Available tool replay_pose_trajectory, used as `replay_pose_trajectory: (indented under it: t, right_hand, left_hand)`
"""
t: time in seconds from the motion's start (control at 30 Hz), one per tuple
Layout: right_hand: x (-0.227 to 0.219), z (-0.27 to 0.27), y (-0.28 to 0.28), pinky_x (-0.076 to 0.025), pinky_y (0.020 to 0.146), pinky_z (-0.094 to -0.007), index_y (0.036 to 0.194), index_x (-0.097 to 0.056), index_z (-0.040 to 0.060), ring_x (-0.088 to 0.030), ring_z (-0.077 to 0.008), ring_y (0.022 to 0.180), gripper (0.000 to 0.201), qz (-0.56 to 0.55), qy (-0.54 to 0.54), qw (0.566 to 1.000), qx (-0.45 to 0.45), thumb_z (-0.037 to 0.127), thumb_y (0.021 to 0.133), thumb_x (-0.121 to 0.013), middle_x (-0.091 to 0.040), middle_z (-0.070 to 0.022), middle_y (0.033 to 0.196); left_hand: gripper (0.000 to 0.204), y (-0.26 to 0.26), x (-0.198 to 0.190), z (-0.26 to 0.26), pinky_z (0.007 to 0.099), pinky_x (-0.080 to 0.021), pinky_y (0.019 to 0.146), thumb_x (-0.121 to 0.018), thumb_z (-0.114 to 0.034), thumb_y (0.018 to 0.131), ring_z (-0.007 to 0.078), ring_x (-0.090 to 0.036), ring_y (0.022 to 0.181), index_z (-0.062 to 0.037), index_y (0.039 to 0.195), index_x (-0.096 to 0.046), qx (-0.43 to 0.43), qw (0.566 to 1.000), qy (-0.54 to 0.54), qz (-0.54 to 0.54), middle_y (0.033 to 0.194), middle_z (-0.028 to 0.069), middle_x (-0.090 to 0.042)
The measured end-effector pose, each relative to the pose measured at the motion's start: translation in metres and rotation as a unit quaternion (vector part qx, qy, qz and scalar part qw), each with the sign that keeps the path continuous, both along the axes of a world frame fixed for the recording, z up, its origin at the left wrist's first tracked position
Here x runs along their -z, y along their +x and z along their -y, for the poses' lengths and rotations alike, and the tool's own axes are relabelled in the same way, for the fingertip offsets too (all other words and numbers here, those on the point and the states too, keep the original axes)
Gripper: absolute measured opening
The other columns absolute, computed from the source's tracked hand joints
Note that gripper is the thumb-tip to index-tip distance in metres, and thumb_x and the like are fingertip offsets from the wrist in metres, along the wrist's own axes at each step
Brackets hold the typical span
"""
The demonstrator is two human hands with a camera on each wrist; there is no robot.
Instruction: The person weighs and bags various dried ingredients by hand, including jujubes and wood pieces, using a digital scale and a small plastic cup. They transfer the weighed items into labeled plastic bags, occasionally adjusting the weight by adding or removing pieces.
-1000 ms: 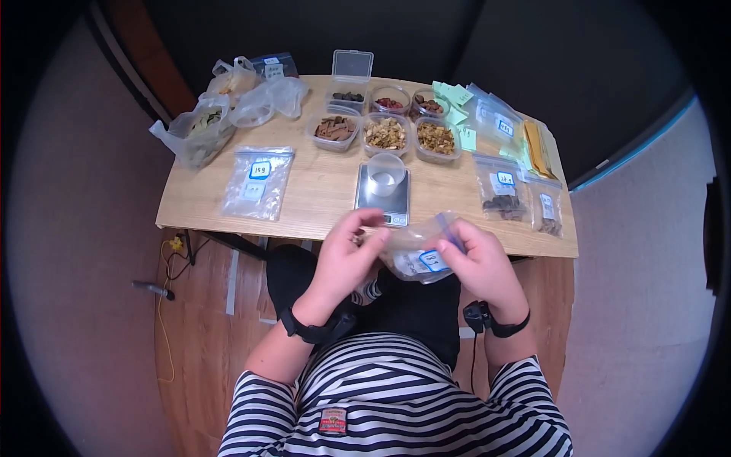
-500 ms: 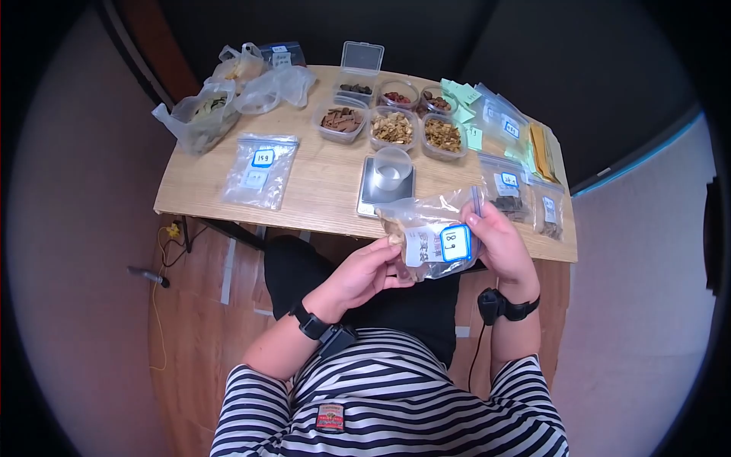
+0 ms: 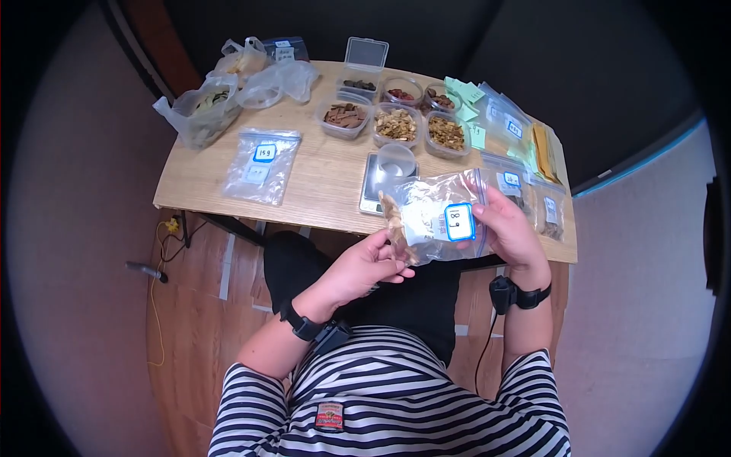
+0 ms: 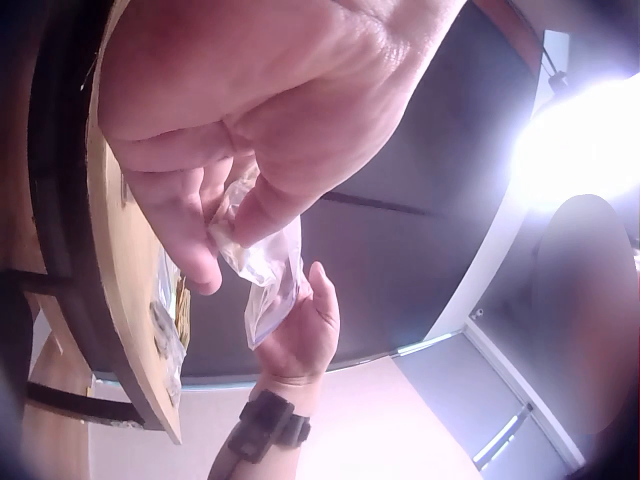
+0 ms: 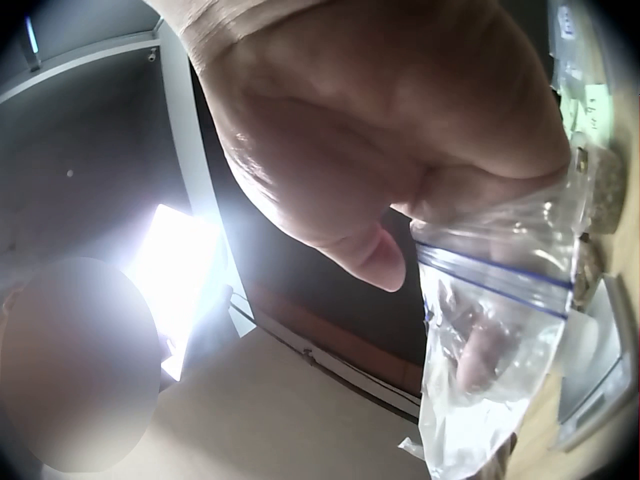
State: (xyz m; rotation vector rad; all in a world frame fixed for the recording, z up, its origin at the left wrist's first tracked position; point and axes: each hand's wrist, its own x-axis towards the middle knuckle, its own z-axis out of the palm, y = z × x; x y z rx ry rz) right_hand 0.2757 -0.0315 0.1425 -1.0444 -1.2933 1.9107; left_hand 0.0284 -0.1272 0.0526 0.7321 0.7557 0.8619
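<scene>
Over the table's (image 3: 194,179) near edge, the clear bag (image 3: 426,221) hangs between 2 hands: left hand (image 3: 354,273) pinching the filled end, right hand (image 3: 514,234) pinching the zip edge. Light, floppy, probably slippery; that firmer zip strip suits gripping.

The clear zip-top plastic bag (image 3: 438,244) is held up sideways at the table's (image 3: 320,183) near edge, its blue-lined zip strip (image 3: 481,199) to the right. Pale dried slices (image 3: 392,217) gather at its left end, beside a white paper slip (image 3: 423,221) and a blue-bordered label (image 3: 460,222) reading 18g.
</scene>
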Motion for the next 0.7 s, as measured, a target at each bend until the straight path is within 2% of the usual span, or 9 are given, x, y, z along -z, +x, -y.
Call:
replay_pose_trajectory:
  t: [0.03, 0.1, 0.2, 0.33, 0.4, 0.43, 0.5, 0.63, 0.7]
  right_hand:
    - [0.002, -0.004, 0.004, -0.059, 0.08, -0.0329, 0.145, -0.045, -0.0004, -0.069, -0.0181, 0.092, 0.043, 0.0, 0.0, 1.0, 0.0, 0.012, 0.105, -0.05, -0.068, -0.0112, 0.111]
    - [0.012, -0.013, 0.014, -0.059, 0.087, -0.0359, 0.138, -0.052, -0.0042, -0.07, -0.0206, 0.098, 0.04, -0.057, -0.054, 0.993, -0.087, 0.015, 0.103, -0.055, -0.068, -0.0113, 0.113]
    - [0.022, -0.016, 0.018, -0.058, 0.089, -0.034, 0.133, -0.056, -0.0063, -0.069, -0.0193, 0.101, 0.039, -0.052, -0.06, 0.99, -0.116, 0.017, 0.101, -0.06, -0.068, -0.011, 0.116]
    - [0.015, -0.018, 0.013, -0.057, 0.09, -0.0314, 0.136, -0.055, -0.0048, -0.069, -0.0172, 0.103, 0.044, 0.003, -0.033, 0.988, -0.15, 0.019, 0.099, -0.064, -0.069, -0.01, 0.117]
    - [0.004, -0.014, 0.007, -0.056, 0.089, -0.0293, 0.141, -0.053, -0.0024, -0.068, -0.0151, 0.103, 0.048, 0.053, -0.021, 0.982, -0.179, 0.02, 0.1, -0.062, -0.069, -0.0093, 0.118]
    - [0.004, -0.014, 0.005, -0.056, 0.089, -0.0293, 0.141, -0.053, -0.0024, -0.068, -0.0151, 0.103, 0.048, 0.053, -0.02, 0.982, -0.178, 0.02, 0.1, -0.062, -0.069, -0.0093, 0.118]
    - [0.004, -0.015, 0.001, -0.056, 0.089, -0.0289, 0.148, -0.046, 0.0001, -0.068, -0.0143, 0.102, 0.051, 0.072, -0.015, 0.983, -0.168, 0.018, 0.102, -0.058, -0.069, -0.0094, 0.119]
    - [0.004, -0.019, 0.002, -0.054, 0.094, -0.0293, 0.152, -0.041, 0.0018, -0.067, -0.0153, 0.109, 0.053, 0.064, -0.059, 0.983, -0.162, 0.013, 0.102, -0.053, -0.066, -0.0108, 0.127]
    - [0.0, -0.016, -0.004, -0.051, 0.1, -0.0305, 0.153, -0.038, -0.0004, -0.063, -0.0188, 0.119, 0.059, 0.027, -0.061, 0.985, -0.161, 0.003, 0.096, -0.048, -0.06, -0.0143, 0.137]
  left_hand:
    - [0.041, 0.0, 0.002, 0.0, 0.0268, -0.055, 0.091, -0.055, -0.003, 0.101, 0.0139, -0.067, 0.108, -0.0061, 0.142, -0.048, 0.0, 1.0, 0.0, 0.0, 0.12, 0.0034, -0.064]
    - [0.041, -0.001, 0.006, -0.001, 0.0266, -0.054, 0.092, -0.055, -0.004, 0.102, 0.014, -0.067, 0.108, -0.0054, 0.142, -0.048, -0.003, 1.0, 0.025, -0.011, 0.118, 0.0027, -0.064]
    - [0.042, 0.001, 0.004, -0.002, 0.0266, -0.053, 0.092, -0.056, -0.005, 0.102, 0.0139, -0.067, 0.107, -0.0039, 0.143, -0.048, -0.007, 0.999, 0.042, -0.03, 0.117, 0.0024, -0.064]
    - [0.048, 0.001, 0.009, -0.002, 0.0267, -0.053, 0.092, -0.056, -0.005, 0.102, 0.0138, -0.067, 0.107, -0.0028, 0.148, -0.043, 0.008, 0.995, 0.076, -0.067, 0.118, 0.0031, -0.064]
    - [0.053, 0.002, 0.009, -0.001, 0.0234, -0.053, 0.086, -0.056, -0.005, 0.102, 0.0093, -0.066, 0.099, -0.0038, 0.153, -0.039, -0.003, 0.996, 0.074, -0.057, 0.105, 0.0008, -0.066]
    - [0.053, 0.002, 0.009, -0.001, 0.0234, -0.053, 0.086, -0.056, -0.005, 0.102, 0.0093, -0.066, 0.099, -0.0038, 0.153, -0.039, -0.002, 0.996, 0.074, -0.057, 0.105, 0.0008, -0.066]
    - [0.055, 0.003, 0.006, 0.0, 0.026, -0.054, 0.09, -0.055, -0.003, 0.102, 0.0145, -0.068, 0.106, -0.0023, 0.154, -0.036, -0.009, 0.998, 0.053, -0.046, 0.116, 0.0053, -0.067]
    - [0.052, 0.004, 0.0, 0.0, 0.0244, -0.054, 0.09, -0.055, -0.004, 0.103, 0.011, -0.067, 0.103, -0.0003, 0.152, -0.039, -0.032, 0.998, 0.052, -0.035, 0.115, 0.005, -0.068]
    - [0.051, 0.004, 0.002, 0.0, 0.0245, -0.054, 0.09, -0.055, -0.005, 0.103, 0.0115, -0.067, 0.103, -0.0004, 0.151, -0.04, -0.046, 0.997, 0.053, -0.036, 0.117, 0.006, -0.068]
